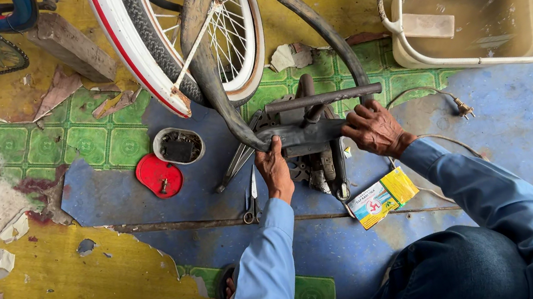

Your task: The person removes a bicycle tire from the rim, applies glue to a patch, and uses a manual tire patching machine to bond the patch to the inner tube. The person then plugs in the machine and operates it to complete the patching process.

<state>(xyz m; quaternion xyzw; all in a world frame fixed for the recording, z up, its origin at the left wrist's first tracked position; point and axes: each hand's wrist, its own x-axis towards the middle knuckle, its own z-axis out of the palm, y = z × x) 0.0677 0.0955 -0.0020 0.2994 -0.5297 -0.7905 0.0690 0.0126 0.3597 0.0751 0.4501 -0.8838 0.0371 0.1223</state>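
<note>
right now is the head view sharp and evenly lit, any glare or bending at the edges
Head view: even, soft daylight with faint shadows; the left hand, right hand and inner tube are sharp; mild sheen on the water in the tub; the bicycle wheel curves slightly, suggesting wide-angle distortion.

A black rubber inner tube [226, 84] hangs loose out of the bicycle wheel, limp and flattened, looping from the top of the picture down to the floor. One stretch of it lies flat across the bed of a dark metal clamp press [308, 138], under the press's horizontal bar. The press stands on the blue patch of the floor, about midway between its left and right edges and close to the green tiled strip behind it. The tube's far side arcs up and back behind the press, dull, dusty and uninflated.
</note>
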